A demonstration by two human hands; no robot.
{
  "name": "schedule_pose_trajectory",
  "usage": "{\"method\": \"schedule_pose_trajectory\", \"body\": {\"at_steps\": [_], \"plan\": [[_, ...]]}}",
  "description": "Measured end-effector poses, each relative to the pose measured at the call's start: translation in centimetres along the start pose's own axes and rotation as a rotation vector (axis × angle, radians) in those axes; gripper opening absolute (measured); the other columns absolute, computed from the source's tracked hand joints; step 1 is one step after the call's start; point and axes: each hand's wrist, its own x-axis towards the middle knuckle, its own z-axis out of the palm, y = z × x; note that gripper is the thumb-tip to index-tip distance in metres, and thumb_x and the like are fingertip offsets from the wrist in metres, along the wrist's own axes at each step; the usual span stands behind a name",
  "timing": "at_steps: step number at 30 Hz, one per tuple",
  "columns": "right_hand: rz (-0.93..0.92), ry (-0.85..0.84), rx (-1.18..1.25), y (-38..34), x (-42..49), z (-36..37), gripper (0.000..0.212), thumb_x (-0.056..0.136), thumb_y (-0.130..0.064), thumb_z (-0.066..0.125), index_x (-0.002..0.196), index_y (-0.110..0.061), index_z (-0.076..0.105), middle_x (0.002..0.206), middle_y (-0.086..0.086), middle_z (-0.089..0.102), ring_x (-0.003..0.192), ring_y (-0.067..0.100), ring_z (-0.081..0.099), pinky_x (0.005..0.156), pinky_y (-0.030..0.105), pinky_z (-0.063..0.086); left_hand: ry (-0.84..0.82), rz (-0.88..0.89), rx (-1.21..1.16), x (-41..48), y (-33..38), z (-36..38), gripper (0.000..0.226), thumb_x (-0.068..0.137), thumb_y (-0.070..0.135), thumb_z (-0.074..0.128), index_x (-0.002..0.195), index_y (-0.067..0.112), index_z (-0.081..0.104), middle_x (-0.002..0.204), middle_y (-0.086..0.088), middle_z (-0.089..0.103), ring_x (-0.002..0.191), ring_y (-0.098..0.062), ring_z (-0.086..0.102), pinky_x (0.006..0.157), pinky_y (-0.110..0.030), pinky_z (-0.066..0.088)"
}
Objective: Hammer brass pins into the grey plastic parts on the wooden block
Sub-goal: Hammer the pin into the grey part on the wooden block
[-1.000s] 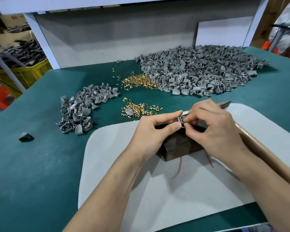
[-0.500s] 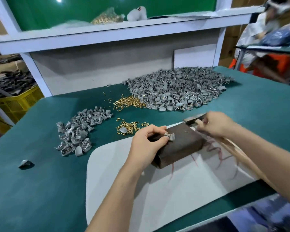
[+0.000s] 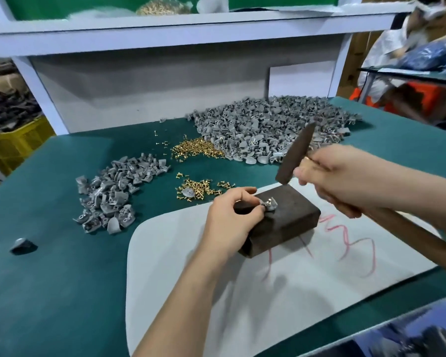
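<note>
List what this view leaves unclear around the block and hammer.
Head view:
- hammer: handle end cut off by the right edge; its neck covered by the right hand, which is motion-blurred.
- grey part: left side covered by left hand fingertips; pin depth too small to tell.
- wooden block: left end under that hand.

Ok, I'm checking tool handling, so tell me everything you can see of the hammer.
The hammer has a slim, dark metal head on a long brown wooden handle. The head is tilted, its lower face close over the far corner of the wooden block; contact cannot be told. The right hand grips the handle just under the head, and the handle runs toward the lower right.
</note>
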Motion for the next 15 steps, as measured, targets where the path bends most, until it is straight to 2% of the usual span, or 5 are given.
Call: {"method": "schedule_pose_trajectory", "body": {"at_steps": [2, 4, 8, 11, 15], "plan": [[-0.063, 0.046, -0.23, -0.7, -0.3, 1.2, 0.034, 0.097, -0.026, 0.047, 0.069, -0.006, 0.044, 0.054, -0.002, 0.041, 0.043, 0.008, 0.05, 0.046, 0.021, 0.033, -0.014, -0.012, -0.018, 0.0, 0.1, 0.0, 0.021, 0.079, 0.003, 0.07, 0.069, 0.02, 0.062, 0.107, 0.009, 0.066, 0.094, 0.001, 0.062, 0.086, -0.018, 0.048], [-0.056, 0.063, -0.28, -0.9, -0.1, 1.7, 0.034, 0.097, -0.031, 0.046, 0.067, -0.017, 0.04, 0.063, -0.007, 0.044, 0.055, 0.007, 0.044, 0.055, 0.028, 0.026, -0.015, -0.024, -0.032, 0.0, 0.0, 0.2, 0.022, 0.078, 0.002, 0.07, 0.07, 0.021, 0.062, 0.105, 0.01, 0.066, 0.091, 0.0, 0.062, 0.085, -0.018, 0.048], [-0.024, 0.016, -0.306, -0.4, 0.4, 2.2, 0.031, 0.096, -0.035, 0.044, 0.07, -0.018, 0.043, 0.069, -0.004, 0.05, 0.069, 0.022, 0.05, 0.066, 0.034, 0.043, -0.006, -0.036, -0.037, -0.1, 0.0, 0.3, 0.021, 0.076, 0.004, 0.071, 0.071, 0.022, 0.062, 0.102, 0.014, 0.065, 0.091, -0.004, 0.064, 0.084, -0.021, 0.049], [0.004, -0.001, -0.272, -0.5, 0.2, 2.6, 0.032, 0.096, -0.036, 0.044, 0.07, -0.019, 0.043, 0.069, 0.003, 0.052, 0.061, 0.019, 0.055, 0.059, 0.045, 0.054, -0.007, -0.032, -0.027, -0.1, 0.1, 0.2, 0.021, 0.077, 0.004, 0.071, 0.071, 0.022, 0.061, 0.103, 0.012, 0.066, 0.094, -0.01, 0.065, 0.087, -0.028, 0.05], [-0.015, 0.065, -0.22, -1.2, 0.0, 1.7, 0.034, 0.095, -0.034, 0.046, 0.067, -0.015, 0.043, 0.058, 0.003, 0.048, 0.036, 0.009, 0.05, 0.03, 0.024, 0.039, -0.001, -0.03, -0.001, -0.3, 0.3, 0.2, 0.02, 0.078, 0.003, 0.07, 0.072, 0.021, 0.062, 0.105, 0.01, 0.066, 0.094, -0.008, 0.065, 0.088, -0.027, 0.05]]}}
